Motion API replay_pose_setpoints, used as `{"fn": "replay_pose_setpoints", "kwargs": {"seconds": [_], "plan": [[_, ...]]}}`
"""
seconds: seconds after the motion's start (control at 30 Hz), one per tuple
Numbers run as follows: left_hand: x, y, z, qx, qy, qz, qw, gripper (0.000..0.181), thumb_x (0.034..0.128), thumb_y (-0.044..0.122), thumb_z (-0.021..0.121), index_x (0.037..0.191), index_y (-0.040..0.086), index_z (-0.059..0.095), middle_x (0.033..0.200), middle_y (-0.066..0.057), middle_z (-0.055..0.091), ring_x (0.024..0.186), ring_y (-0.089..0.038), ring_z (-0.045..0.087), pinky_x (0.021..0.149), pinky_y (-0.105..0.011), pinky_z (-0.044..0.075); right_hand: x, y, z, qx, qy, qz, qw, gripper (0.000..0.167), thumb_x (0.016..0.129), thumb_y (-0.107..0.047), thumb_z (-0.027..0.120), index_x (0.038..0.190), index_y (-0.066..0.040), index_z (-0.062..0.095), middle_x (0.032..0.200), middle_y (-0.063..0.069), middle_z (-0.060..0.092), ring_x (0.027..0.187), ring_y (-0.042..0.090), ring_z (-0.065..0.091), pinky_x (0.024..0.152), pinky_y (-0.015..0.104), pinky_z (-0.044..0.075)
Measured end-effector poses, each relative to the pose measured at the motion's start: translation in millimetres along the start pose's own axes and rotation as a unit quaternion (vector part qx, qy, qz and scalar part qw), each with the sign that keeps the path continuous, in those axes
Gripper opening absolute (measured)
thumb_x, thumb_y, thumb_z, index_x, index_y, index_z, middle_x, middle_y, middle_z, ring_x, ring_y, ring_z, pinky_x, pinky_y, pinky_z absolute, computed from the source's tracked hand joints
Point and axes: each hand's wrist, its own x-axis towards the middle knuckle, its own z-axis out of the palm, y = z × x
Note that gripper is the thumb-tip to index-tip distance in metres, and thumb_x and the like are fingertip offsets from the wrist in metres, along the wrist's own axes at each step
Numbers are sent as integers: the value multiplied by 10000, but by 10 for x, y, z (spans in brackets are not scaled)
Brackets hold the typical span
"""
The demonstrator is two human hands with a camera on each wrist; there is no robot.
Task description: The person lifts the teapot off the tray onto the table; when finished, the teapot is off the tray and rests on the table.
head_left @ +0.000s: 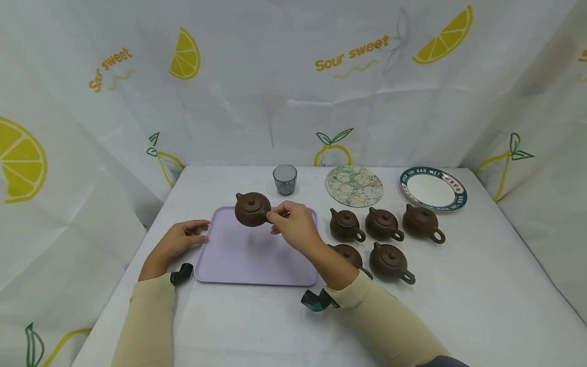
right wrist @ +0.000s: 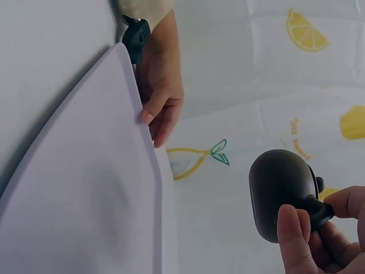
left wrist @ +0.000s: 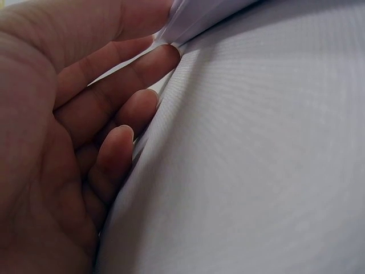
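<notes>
In the head view my right hand (head_left: 298,227) pinches the handle of a small dark brown teapot (head_left: 252,209), held above the far part of a lilac tray (head_left: 257,278). Its spout points left, and a shadow falls on the tray beneath. The right wrist view shows the teapot (right wrist: 279,191) from its side, with fingertips and thumb round the handle. My left hand (head_left: 181,239) rests at the tray's left edge, thumb and fingertips against the rim. Close up, the left hand (left wrist: 85,114) has loosely bent fingers beside the tray's edge (left wrist: 211,20).
Several matching teapots (head_left: 391,261) stand right of the tray, one partly hidden by my right forearm. Behind are a grey glass (head_left: 285,180), a round patterned mat (head_left: 354,186) and a green-rimmed white plate (head_left: 431,188). A printed white curtain (head_left: 257,102) hangs at the back.
</notes>
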Motion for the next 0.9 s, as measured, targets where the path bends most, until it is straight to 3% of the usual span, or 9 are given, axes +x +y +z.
{"fn": "replay_pose_setpoints", "kwargs": {"seconds": [0.37,0.7,0.9], "plan": [[4,-40,4,-6,9,31,10000,538,808,335,798,1278,116,653,1019,-57,640,931,-209,549,787,-280,419,-264,-9,-440,320,288,85,9990,100,902,-78,667,879,18,653,887,130,649,678,240,680,669,347,562],[10,-11,25,-155,47,-6,9999,513,794,244,810,1257,79,661,998,-62,632,910,-199,544,754,-235,425,-497,139,-982,328,670,178,9971,151,908,-68,653,927,81,631,896,173,627,703,236,664,687,359,562],[4,-21,19,-119,35,6,9999,532,801,275,807,1272,81,653,1043,-68,647,943,-207,550,775,-238,428,-618,202,-1279,62,915,-28,9958,171,923,-64,623,941,106,622,962,194,621,705,211,664,688,332,560]]}}
